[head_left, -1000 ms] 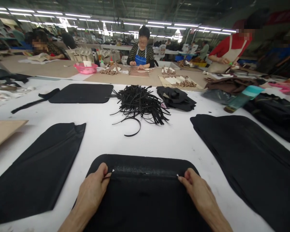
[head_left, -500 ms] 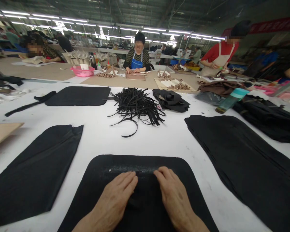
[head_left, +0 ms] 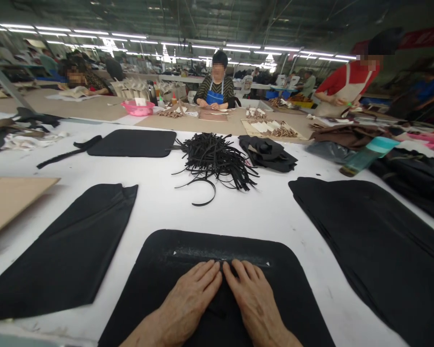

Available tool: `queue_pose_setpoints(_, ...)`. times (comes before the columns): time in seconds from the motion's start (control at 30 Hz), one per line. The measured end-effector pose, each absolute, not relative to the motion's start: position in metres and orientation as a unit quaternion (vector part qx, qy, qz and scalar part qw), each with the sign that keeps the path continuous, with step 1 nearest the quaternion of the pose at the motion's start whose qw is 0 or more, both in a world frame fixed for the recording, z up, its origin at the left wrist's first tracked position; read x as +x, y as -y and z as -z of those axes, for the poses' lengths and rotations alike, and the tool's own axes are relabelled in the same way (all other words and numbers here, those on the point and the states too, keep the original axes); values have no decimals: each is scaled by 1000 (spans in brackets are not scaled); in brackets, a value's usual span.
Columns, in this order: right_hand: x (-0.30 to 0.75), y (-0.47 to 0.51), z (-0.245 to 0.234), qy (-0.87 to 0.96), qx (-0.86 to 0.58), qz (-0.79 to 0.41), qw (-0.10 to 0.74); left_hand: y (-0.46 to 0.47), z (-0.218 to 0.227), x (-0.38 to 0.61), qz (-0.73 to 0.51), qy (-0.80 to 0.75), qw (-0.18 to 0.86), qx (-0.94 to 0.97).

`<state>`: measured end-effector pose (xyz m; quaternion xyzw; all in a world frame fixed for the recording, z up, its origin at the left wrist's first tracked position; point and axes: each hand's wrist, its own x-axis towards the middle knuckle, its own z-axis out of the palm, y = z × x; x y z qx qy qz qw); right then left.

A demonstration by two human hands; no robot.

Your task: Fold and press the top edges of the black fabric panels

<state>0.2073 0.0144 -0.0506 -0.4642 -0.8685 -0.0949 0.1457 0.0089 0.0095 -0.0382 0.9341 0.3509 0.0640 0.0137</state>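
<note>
A black sheet panel (head_left: 155,289) with rounded corners lies in front of me on the white table. Near its far edge runs a shiny band (head_left: 202,251), with a small white triangular mark towards each end. My left hand (head_left: 190,299) rests on the panel, fingers stretched forward and fingertips at the near side of the band. Beside it my right hand (head_left: 251,294) lies in the same way, fingers extended and its fingertips almost meeting the left ones. Dark material between the hands blends into the panel, so its outline is unclear.
Black sheets lie at left (head_left: 68,250) and a stack of black panels (head_left: 369,241) at right. Beyond are a heap of black strips (head_left: 217,161), another black panel (head_left: 133,143) and a bottle with a turquoise lid (head_left: 369,156). Several people work behind.
My right hand has moved left, so the fingertips of both hands now come close together. The second white mark on the band is now uncovered. The view has swung slightly left.
</note>
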Motion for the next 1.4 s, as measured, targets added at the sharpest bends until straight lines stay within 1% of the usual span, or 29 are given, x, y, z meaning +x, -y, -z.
queue_pose_setpoints(0.07, 218, -13, 51, 871, -455, 103, 158, -7, 33, 1, -65, -366, 25, 928)
queue_pose_setpoints(0.2, 247, -10, 50, 879, -443, 122, 129, 1, 29, -25, -61, -399, 23, 915)
queue_pose_setpoints(0.47, 286, -5, 54, 876, -448, 137, 116, 15, 45, -65, -140, -498, -29, 855)
queue_pose_setpoints(0.67, 306, -6, 59, 840, -514, 104, 138, 16, 51, -76, -165, -536, -108, 821)
queue_pose_setpoints(0.73, 300, -3, 51, 812, -556, 47, 173, 16, 45, -73, -183, -538, -137, 811)
queue_pose_setpoints(0.77, 293, -1, 44, 797, -572, -9, 195, 16, 40, -69, -192, -532, -144, 812)
queue_pose_setpoints(0.8, 282, 1, 36, 778, -583, -82, 219, 16, 35, -63, -202, -521, -146, 816)
queue_pose_setpoints(0.83, 269, 4, 27, 757, -583, -180, 234, 15, 29, -55, -213, -509, -141, 822)
queue_pose_setpoints(0.87, 255, 6, 18, 735, -567, -292, 229, 15, 24, -46, -223, -494, -131, 830)
queue_pose_setpoints(0.93, 224, 10, 3, 665, -530, -476, 227, 14, 17, -27, -243, -467, -104, 844)
queue_pose_setpoints(0.97, 211, 11, -3, 631, -508, -541, 225, 13, 16, -18, -252, -456, -90, 849)
queue_pose_setpoints(1.0, 199, 12, -7, 604, -484, -596, 215, 13, 17, -11, -260, -446, -77, 853)
queue_pose_setpoints(1.07, 184, 10, -12, 560, -467, -660, 182, 13, 19, -1, -273, -432, -54, 858)
queue_pose_setpoints(1.13, 182, 7, -13, 538, -483, -673, 154, 14, 20, 2, -269, -423, 10, 865)
queue_pose_setpoints(1.17, 185, 5, -12, 539, -498, -662, 152, 15, 19, 2, -256, -428, 71, 864)
queue_pose_setpoints(1.23, 198, 2, -10, 569, -520, -616, 163, 16, 14, -1, -204, -467, 238, 827)
queue_pose_setpoints(1.3, 216, -1, -6, 604, -537, -565, 164, 15, 6, -7, -130, -526, 399, 739)
queue_pose_setpoints(1.33, 226, -2, -3, 619, -547, -541, 158, 13, 2, -11, -103, -556, 453, 689)
queue_pose_setpoints(1.4, 247, -4, 4, 632, -570, -506, 137, 9, -3, -21, -86, -594, 512, 615)
